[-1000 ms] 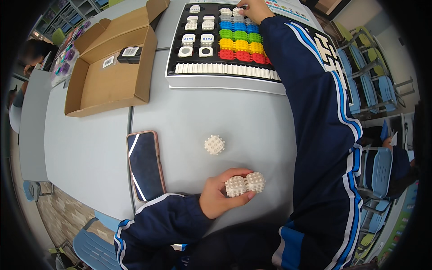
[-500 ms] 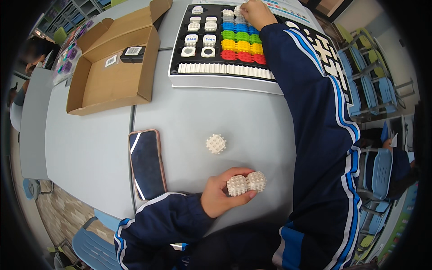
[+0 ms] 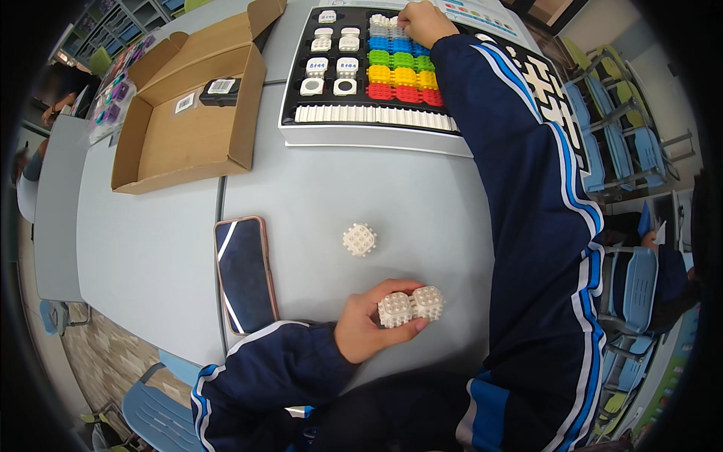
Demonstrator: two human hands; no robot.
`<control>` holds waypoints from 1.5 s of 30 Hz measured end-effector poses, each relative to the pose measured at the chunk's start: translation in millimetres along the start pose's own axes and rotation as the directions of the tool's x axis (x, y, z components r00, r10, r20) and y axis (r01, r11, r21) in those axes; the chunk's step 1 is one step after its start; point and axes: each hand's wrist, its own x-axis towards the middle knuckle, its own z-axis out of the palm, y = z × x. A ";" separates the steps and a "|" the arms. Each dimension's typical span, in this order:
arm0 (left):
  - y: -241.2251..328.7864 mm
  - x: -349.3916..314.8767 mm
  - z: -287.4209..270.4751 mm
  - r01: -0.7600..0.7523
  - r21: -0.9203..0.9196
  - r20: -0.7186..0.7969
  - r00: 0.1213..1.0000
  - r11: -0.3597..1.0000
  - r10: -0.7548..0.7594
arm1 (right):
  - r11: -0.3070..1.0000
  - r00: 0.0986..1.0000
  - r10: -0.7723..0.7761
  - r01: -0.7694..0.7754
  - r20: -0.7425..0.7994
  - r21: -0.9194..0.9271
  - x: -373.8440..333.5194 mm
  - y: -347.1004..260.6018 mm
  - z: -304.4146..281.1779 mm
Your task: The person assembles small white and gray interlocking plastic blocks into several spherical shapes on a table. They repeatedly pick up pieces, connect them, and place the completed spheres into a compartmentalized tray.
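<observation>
Joined white blocks (image 3: 411, 306) in left hand (image 3: 367, 331)

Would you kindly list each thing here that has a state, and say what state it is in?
Cardboard box: open, flaps out.
Phone: flat, screen dark.
Block tray: open, blocks in rows.
Joined white blocks: in left hand.
Single white block: loose on table.
Right hand: on tray blocks.

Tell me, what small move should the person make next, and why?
Probably lift one white studded plastic block out of the black tray: the right hand already rests on that row, while the left hand holds two joined white blocks ready for another.
</observation>
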 end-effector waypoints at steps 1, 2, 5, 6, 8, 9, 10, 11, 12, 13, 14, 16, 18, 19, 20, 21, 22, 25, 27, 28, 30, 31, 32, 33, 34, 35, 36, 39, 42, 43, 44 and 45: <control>0.0 -0.7 -0.6 0.000 0.003 -0.006 1.000 1.000 0.000 | 1.000 1.000 -0.008 0.008 0.003 0.008 0.8 -4.5 -0.5; 0.5 -0.6 -0.1 0.000 0.003 -0.005 1.000 1.000 0.000 | 1.000 1.000 -0.012 0.012 0.005 0.008 1.6 -2.3 -2.3; 1.8 -0.8 0.7 -0.003 0.002 -0.007 1.000 1.000 0.003 | 0.998 0.998 0.055 -0.054 0.007 -0.033 6.3 -0.9 2.0; 1.4 -0.8 0.8 -0.006 0.002 -0.006 1.000 1.000 0.006 | 0.994 0.996 0.091 -0.091 0.006 -0.055 8.0 -0.3 5.7; 0.4 -0.7 0.7 -0.012 0.009 -0.005 1.000 1.000 0.012 | 0.987 0.988 0.153 -0.154 -0.014 -0.043 11.5 2.3 11.6; 0.0 -0.3 0.6 -0.015 0.017 -0.004 1.000 1.000 0.015 | 0.982 0.982 0.185 -0.186 -0.024 -0.036 13.1 3.6 14.8; 0.1 0.4 0.5 -0.017 0.024 -0.002 1.000 1.000 0.017 | 0.978 0.978 0.204 -0.206 -0.043 -0.040 15.4 4.5 18.4; 0.7 0.5 0.9 -0.012 0.020 -0.001 1.000 1.000 0.012 | 0.973 0.973 0.223 -0.226 -0.060 -0.043 16.9 4.6 23.0; 2.0 0.6 1.8 -0.007 0.016 0.002 1.000 1.000 0.007 | 0.968 0.967 0.243 -0.247 -0.077 -0.047 17.5 6.9 25.4; 2.9 1.1 2.3 -0.001 0.011 0.007 1.000 1.000 0.001 | 0.968 0.966 0.240 -0.245 -0.093 -0.046 17.2 11.8 24.7; 2.5 0.3 1.4 0.003 0.017 0.003 1.000 1.000 -0.003 | 0.971 0.968 0.232 -0.237 -0.100 -0.038 16.6 8.0 25.0; 1.8 -0.1 -0.7 0.012 0.028 0.003 1.000 1.000 -0.012 | 0.972 0.965 0.234 -0.230 -0.117 0.047 14.0 4.0 22.3; 0.7 -1.2 -1.1 0.007 0.022 -0.004 1.000 1.000 -0.007 | 0.954 0.958 0.249 -0.218 -0.140 0.204 10.8 -5.7 10.5; 0.1 -1.8 -1.3 0.006 0.020 -0.007 1.000 1.000 -0.005 | 0.961 0.957 0.230 -0.196 -0.175 0.192 11.6 -7.9 9.9; 0.4 -1.4 -1.0 0.004 0.025 -0.005 1.000 1.000 -0.004 | 0.956 0.957 0.245 -0.213 -0.154 0.200 11.3 -7.4 5.7; 0.7 -1.2 -0.9 0.003 0.031 -0.003 1.000 1.000 -0.003 | 0.951 0.957 0.259 -0.229 -0.132 0.208 11.2 -7.2 1.6; 0.9 -1.3 -0.5 0.002 0.037 -0.003 1.000 0.999 -0.001 | 0.945 0.956 0.273 -0.245 -0.109 0.217 11.1 -8.1 -1.0; 2.5 0.1 0.6 0.012 0.025 -0.004 1.000 1.000 -0.012 | 0.948 0.962 0.248 -0.218 -0.114 0.230 9.9 -4.9 -1.8; 2.8 0.2 1.0 0.010 0.011 -0.003 1.000 1.000 -0.010 | 0.959 0.961 0.239 -0.210 -0.141 0.192 10.1 -5.6 1.4; 3.0 0.3 1.1 0.009 0.004 -0.003 1.000 1.000 -0.009 | 0.963 0.960 0.234 -0.207 -0.154 0.172 10.3 -5.8 2.8; 2.1 0.2 0.2 0.003 0.012 0.001 1.000 1.000 -0.003 | 0.966 0.956 0.238 -0.214 -0.170 0.147 11.0 -8.8 6.0; 1.7 0.3 -0.2 0.001 0.016 0.004 1.000 1.000 -0.001 | 0.967 0.954 0.240 -0.218 -0.178 0.133 11.1 -9.5 6.7; 1.3 0.1 -0.6 -0.003 0.018 0.004 1.000 1.000 0.003 | 0.964 0.952 0.248 -0.226 -0.177 0.137 11.3 -11.0 7.7; 0.9 0.0 -0.9 -0.006 0.020 0.005 1.000 1.000 0.006 | 0.962 0.950 0.257 -0.234 -0.175 0.141 11.4 -12.2 8.4; 0.5 0.0 -1.1 -0.009 0.023 0.006 1.000 1.000 0.009 | 0.960 0.948 0.265 -0.242 -0.174 0.144 11.4 -13.2 8.9; 0.1 -0.4 -1.1 -0.012 0.023 0.002 1.000 1.000 0.012 | 0.960 0.949 0.262 -0.238 -0.177 0.146 11.0 -15.0 9.3; -0.2 -0.8 -1.1 -0.014 0.022 -0.001 1.000 1.000 0.014 | 0.961 0.949 0.258 -0.234 -0.179 0.148 10.3 -16.3 9.2; -0.1 -0.9 -1.0 -0.010 0.032 0.001 1.000 0.999 0.010 | 0.963 0.949 0.258 -0.236 -0.180 0.133 9.9 -14.8 10.7; 1.4 -0.1 -0.3 0.001 0.026 0.005 1.000 1.000 -0.001 | 0.952 0.950 0.288 -0.271 -0.120 0.141 9.8 -11.0 11.1; 1.8 0.3 -0.1 0.006 0.021 0.006 1.000 1.000 -0.006 | 0.946 0.949 0.302 -0.288 -0.091 0.148 9.4 -9.7 10.9; 1.6 0.2 -0.2 0.004 0.022 0.005 1.000 1.000 -0.004 | 0.948 0.950 0.299 -0.285 -0.088 0.144 8.7 -10.8 10.7; 1.5 0.1 -0.2 0.003 0.023 0.005 1.000 1.000 -0.003 | 0.949 0.951 0.296 -0.283 -0.086 0.140 7.4 -11.6 10.0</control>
